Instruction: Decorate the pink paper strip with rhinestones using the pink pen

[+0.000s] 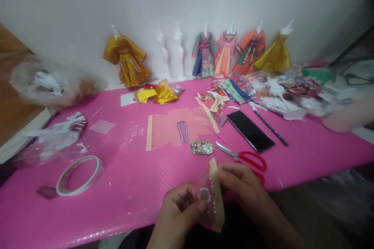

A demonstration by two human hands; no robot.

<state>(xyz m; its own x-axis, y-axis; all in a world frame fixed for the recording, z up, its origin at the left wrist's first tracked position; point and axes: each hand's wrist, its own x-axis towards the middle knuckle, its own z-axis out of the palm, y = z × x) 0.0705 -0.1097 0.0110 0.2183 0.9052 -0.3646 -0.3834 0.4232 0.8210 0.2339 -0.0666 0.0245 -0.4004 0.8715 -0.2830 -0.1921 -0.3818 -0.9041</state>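
Note:
A small piece of pink fabric [208, 206] with a cream border, a row of white beads and a pale round motif is held up just off the table's front edge. My left hand [181, 210] pinches its left side, thumb across the front. At its upper right, my right hand [238, 183] grips the cream border between thumb and fingers. Right behind my right hand lie red-handled scissors [248, 159], partly covered by it. Beyond the hands, a flat pink garment piece [159, 126] bears a beaded neck trim [182, 131]. Near it is an oval tray of beads [202, 148].
A black phone [251, 130] lies at the right. A tape roll [80, 175] and bagged white parts [64, 132] are at the left. Dressed doll forms [204, 54] and two bare forms [179, 52] stand along the wall. Fabric scraps and plastic bags [280, 93] crowd the back right.

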